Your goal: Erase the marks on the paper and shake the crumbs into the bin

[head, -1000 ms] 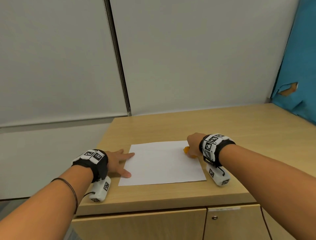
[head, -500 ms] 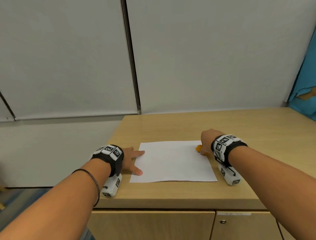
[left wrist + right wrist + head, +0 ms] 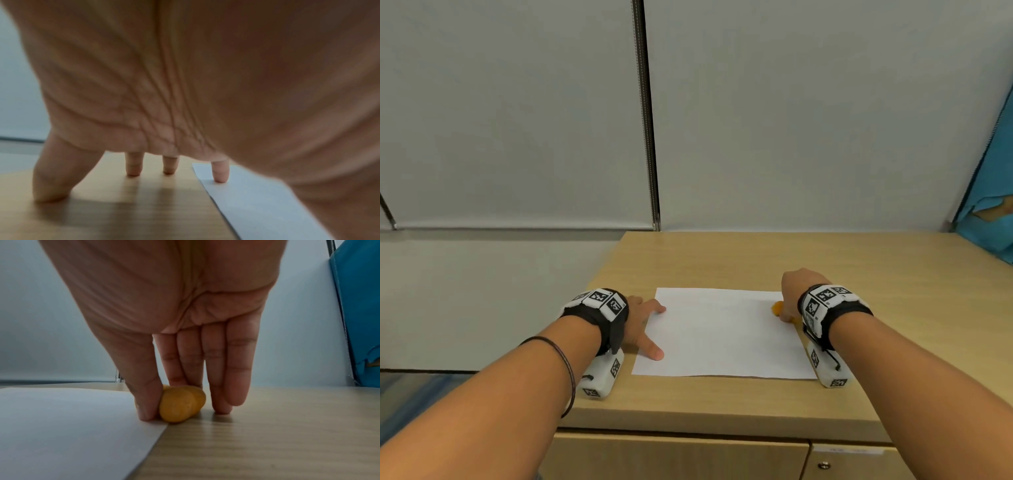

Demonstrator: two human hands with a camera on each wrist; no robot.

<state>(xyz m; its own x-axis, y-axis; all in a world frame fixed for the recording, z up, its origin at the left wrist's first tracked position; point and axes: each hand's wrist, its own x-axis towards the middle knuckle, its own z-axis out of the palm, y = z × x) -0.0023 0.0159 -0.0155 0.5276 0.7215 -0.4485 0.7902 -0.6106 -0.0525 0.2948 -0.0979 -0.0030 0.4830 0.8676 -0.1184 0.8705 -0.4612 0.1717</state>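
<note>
Lying flat near the cabinet top's (image 3: 756, 260) front edge, the paper (image 3: 722, 335) is being pinned at its left edge by the left hand's (image 3: 640, 318) straight, spread fingers; the right hand (image 3: 796, 291) is pinching an orange eraser (image 3: 180, 404) at the paper's right edge.

The paper (image 3: 726, 334) is showing plain white against the desk (image 3: 859, 270), which is glowing pale wood with fine grain. The eraser (image 3: 180, 405) is looking orange-yellow. Both wristbands (image 3: 599, 308) are showing black with white checkered markers. A blue cloth (image 3: 993, 205) is hanging beside grey blinds (image 3: 517, 120).
</note>
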